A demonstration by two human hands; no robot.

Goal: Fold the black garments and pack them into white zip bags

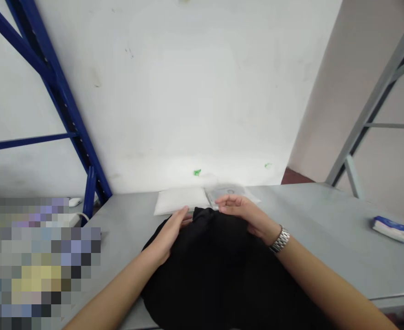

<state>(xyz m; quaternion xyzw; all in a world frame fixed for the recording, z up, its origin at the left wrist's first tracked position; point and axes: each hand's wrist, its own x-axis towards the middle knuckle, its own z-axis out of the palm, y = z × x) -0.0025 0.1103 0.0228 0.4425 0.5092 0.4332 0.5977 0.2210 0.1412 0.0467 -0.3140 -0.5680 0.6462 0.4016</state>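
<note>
The left hand (167, 236) and right hand (246, 215) rest on either side of a black cloth (215, 270), fingers (231, 200) loosely open, unclamped; the right hand lies nearer a disc (227, 192).

Through the head camera I see two bare forearms (325, 286) ending in a bare left hand (167, 236) and a bare right hand (243, 213). Around the right wrist sits a silver wristwatch with a segmented metal link band (279, 240); only the band shows.
</note>
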